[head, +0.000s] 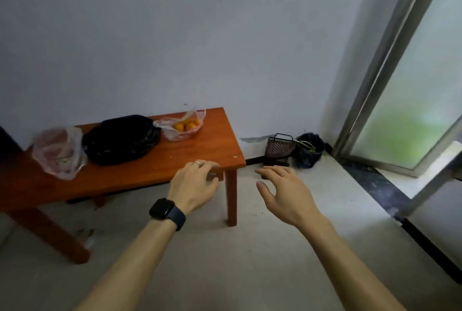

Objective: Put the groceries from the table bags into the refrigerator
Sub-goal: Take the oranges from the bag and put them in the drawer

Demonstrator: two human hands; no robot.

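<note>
Three bags stand on a low orange-brown wooden table (195, 158): a clear bag of orange fruit (183, 124) at the back right, a black plastic bag (121, 139) in the middle, and a pinkish translucent bag (58, 152) at the left. My left hand (193, 183), with a ring and a black watch on the wrist, hovers near the table's front right corner with loosely curled fingers, holding nothing. My right hand (285, 190) is stretched out over the floor to the right of the table, fingers relaxed and empty. No refrigerator is in view.
A small dark slatted basket (278, 147) and a black bin bag with green stalks (308, 149) sit on the floor in the corner. A sliding glass door (405, 100) with a raised dark sill stands at the right. Pale tiled floor lies in front.
</note>
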